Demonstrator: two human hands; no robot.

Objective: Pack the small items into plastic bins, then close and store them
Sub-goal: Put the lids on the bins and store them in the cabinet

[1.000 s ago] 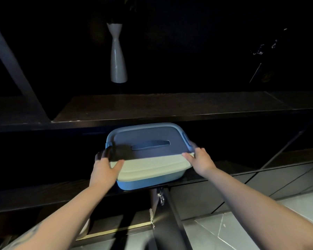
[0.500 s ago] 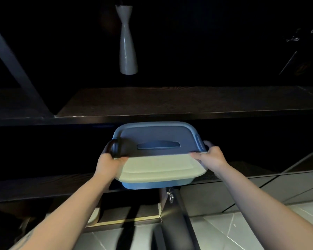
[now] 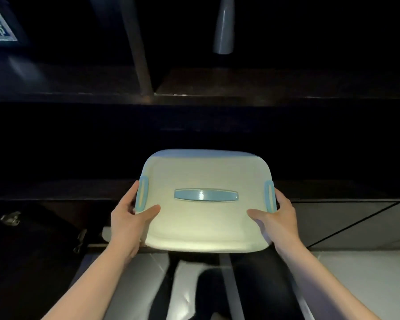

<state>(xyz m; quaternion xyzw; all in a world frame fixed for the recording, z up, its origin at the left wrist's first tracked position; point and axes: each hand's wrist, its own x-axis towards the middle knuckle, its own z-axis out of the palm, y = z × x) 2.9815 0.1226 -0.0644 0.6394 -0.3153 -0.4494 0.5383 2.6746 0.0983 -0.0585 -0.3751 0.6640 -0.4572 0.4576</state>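
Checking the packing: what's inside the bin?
Cannot be seen. The opaque cream lid covers the bin, blue handle on top; both hands grip its sides, left, right.

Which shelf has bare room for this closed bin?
Both hands grip the bin. The dark shelf opening right behind it looks free. The upper shelf is bare right of the post, though a vase stands behind.

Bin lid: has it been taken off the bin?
No, the lid sits on the bin, with the left hand and right hand gripping its sides.
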